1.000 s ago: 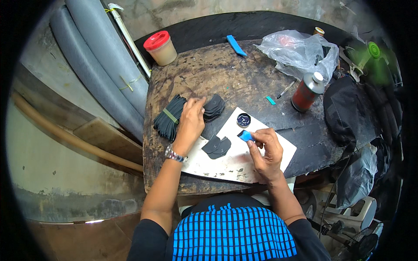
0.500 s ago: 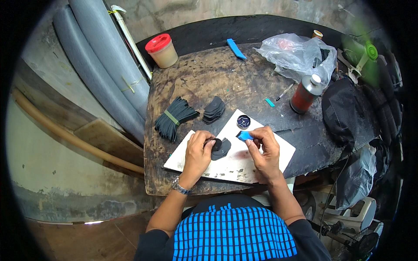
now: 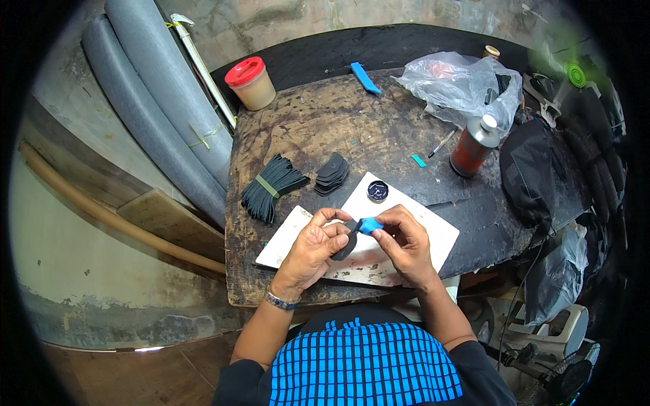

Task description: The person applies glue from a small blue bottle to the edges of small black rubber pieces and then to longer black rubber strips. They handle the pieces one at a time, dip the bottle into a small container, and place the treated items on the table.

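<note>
Black rubber patch (image 3: 344,247) sits in the left hand (image 3: 313,249)'s grip; right hand (image 3: 405,245) pinches a blue applicator (image 3: 370,225) against it, above the white board (image 3: 420,227).

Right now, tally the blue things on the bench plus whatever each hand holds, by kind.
Blue tool in the right hand: 1
Blue flat tool at the far edge of the bench: 1
Small teal scrap near the can: 1
Dark flat piece in the left hand: 1
Total: 4
</note>
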